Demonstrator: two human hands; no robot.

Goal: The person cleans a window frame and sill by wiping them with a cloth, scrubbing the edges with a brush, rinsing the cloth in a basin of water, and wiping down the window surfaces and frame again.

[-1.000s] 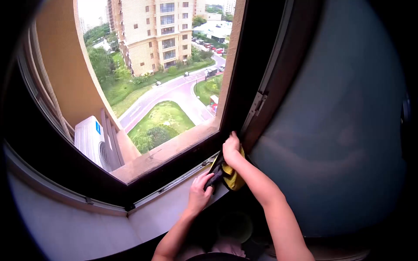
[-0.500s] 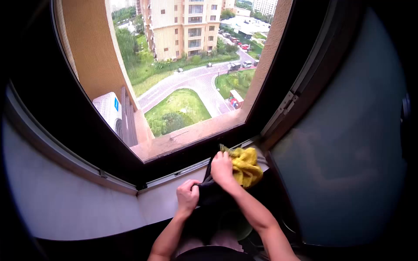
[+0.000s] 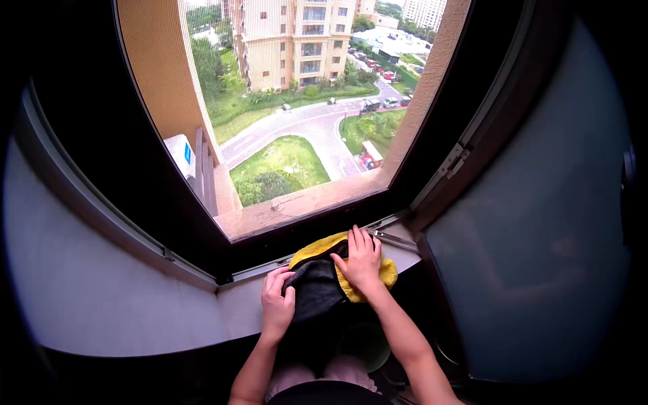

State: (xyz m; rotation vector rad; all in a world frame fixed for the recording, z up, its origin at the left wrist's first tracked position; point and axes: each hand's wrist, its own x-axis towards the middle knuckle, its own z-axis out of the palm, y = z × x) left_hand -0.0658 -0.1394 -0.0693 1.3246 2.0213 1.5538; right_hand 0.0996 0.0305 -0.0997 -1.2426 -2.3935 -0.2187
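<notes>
Has the soft black-and-yellow cloth [image 3: 318, 287] on the pale, smooth windowsill [image 3: 239, 312], beside the dark window frame [image 3: 304, 233]. Touches its left edge with half-curled fingers of the left hand [image 3: 277, 307]; cannot tell whether pinched. Lays the right hand [image 3: 364, 264] over its upper right part, fingers nearly straight, thumb spread, not closed on it.

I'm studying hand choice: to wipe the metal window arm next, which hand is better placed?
Right, I'd judge: the right hand is on the cloth's yellow part, close to the metal arm; the left hand is at the black part, farther away.
</notes>
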